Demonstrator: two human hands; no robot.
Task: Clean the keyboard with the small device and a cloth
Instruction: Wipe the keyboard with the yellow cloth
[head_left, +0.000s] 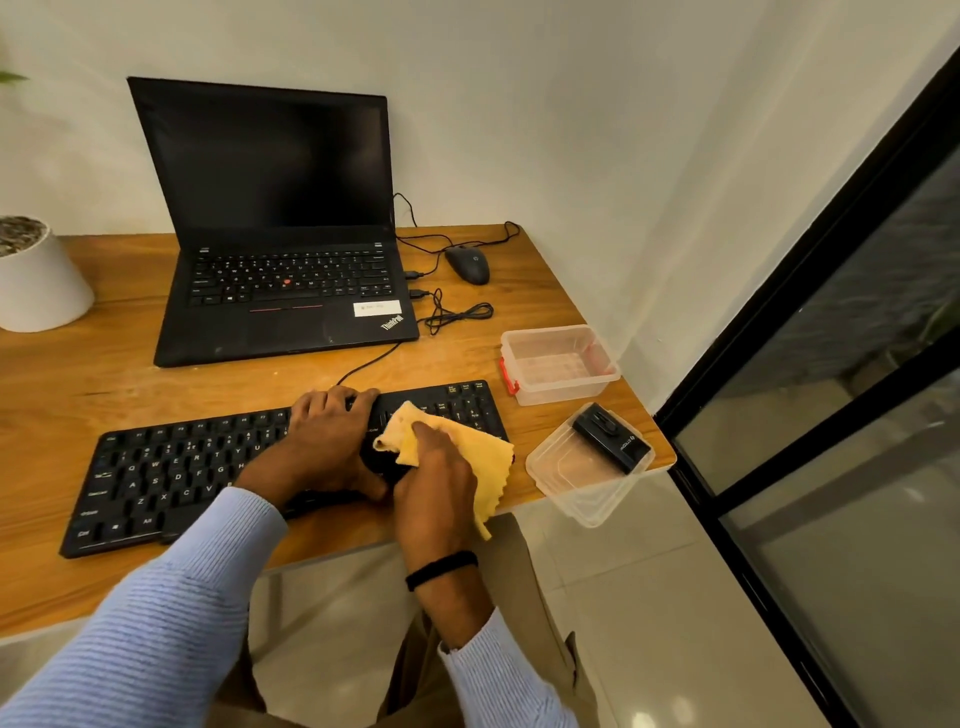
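Observation:
A black external keyboard (171, 478) lies along the desk's front edge. My left hand (327, 441) rests on its middle, fingers curled over the far edge and thumb at the near edge, gripping it. My right hand (436, 478) holds a yellow cloth (483, 457) against the keys on the right part of the keyboard, index finger pressing into the cloth. The small black device (610, 439) lies on a clear plastic lid (582, 483) at the desk's right corner, apart from both hands.
An open black laptop (280, 249) stands behind the keyboard on the wooden desk (78, 374). A clear plastic box (558, 364) with a red latch, a black mouse (467, 264) and loose cables are at the right. A white plant pot (36, 280) sits far left.

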